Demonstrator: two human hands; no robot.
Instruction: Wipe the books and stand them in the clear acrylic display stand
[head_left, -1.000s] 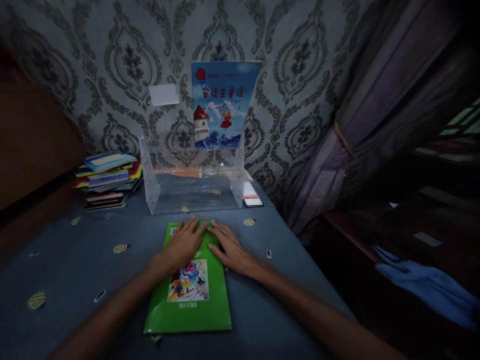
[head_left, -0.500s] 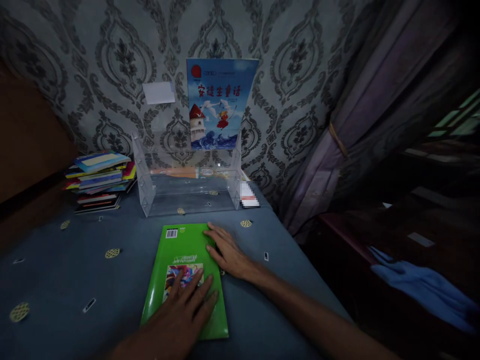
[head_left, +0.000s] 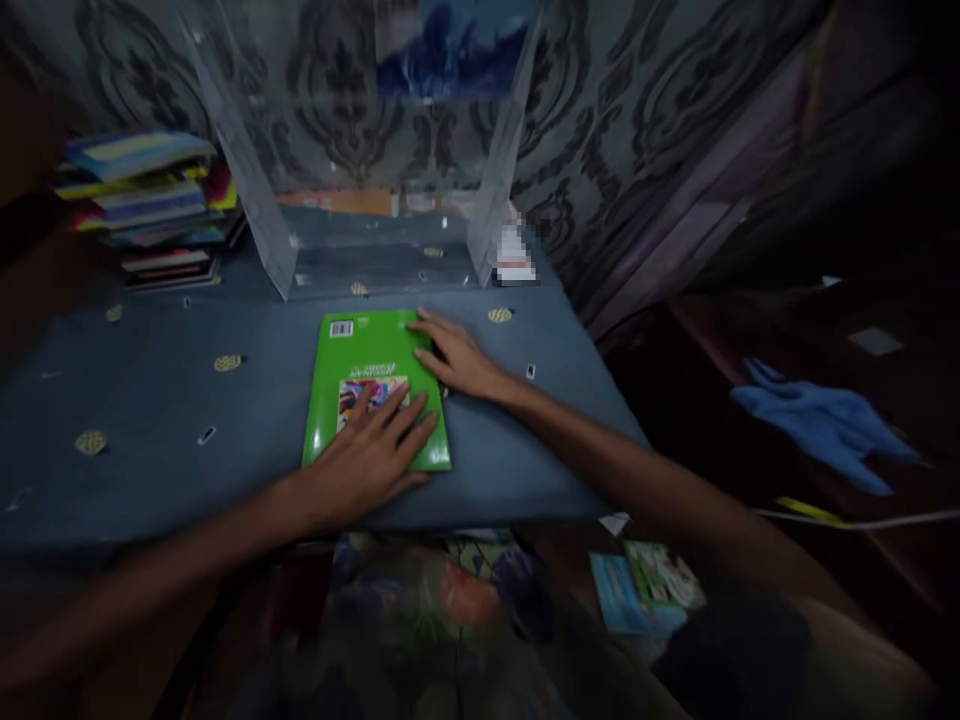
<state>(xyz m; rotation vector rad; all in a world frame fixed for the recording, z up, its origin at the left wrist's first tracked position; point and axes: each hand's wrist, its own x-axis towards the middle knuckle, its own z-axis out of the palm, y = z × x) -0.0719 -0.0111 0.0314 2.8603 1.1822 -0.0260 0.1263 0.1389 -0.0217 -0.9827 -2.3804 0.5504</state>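
A green book (head_left: 375, 345) lies flat on the blue-covered table (head_left: 172, 400), a barcode at its far left corner and a colourful picture near its middle. Across the near part of the cover rests my left hand (head_left: 379, 440), fingers spread and partly over the picture. My right hand (head_left: 457, 355) is at the book's far right edge, fingertips touching the cover and fingers stretched out. Beyond the book stands a clear plastic rack (head_left: 259, 205). Only the lower part of a blue book (head_left: 454, 50) shows in it, at the top of the view.
To the left of the rack is an uneven stack of books (head_left: 154, 205). A blue cloth (head_left: 821, 420) lies off to the right, past the table's edge. Below the table, on the right, are blue and green booklets (head_left: 637, 590). A curtain (head_left: 675, 210) hangs at the right.
The view has tilted downward, so the rack and books sit higher in the picture and the lap and floor now show. Both hands stay in nearly the same places on the green book.
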